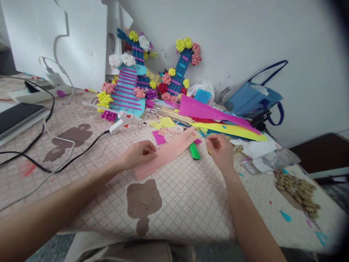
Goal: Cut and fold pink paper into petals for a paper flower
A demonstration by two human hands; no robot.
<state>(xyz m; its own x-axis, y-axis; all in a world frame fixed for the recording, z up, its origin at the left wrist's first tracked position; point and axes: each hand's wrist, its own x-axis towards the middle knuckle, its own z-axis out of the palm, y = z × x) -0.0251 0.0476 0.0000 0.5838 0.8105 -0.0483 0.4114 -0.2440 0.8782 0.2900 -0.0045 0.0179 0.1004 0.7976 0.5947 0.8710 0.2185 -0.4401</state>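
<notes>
A long pink paper strip (166, 153) lies slantwise on the checked tablecloth (180, 203). My left hand (140, 153) rests on the strip's near end, its fingers curled and pinching the edge. My right hand (220, 149) hovers at the strip's far end, beside a green marker (194, 150). Its fingers are pinched on something thin and yellowish that I cannot make out.
A white glue gun (125, 120) with a black cord lies behind the strip. Blue guitar-shaped crafts with paper flowers (128, 87) lean on the wall. Magenta and yellow sheets (215, 118), a blue bag (253, 98), a tipped glass (272, 160) and peanuts (297, 193) are on the right.
</notes>
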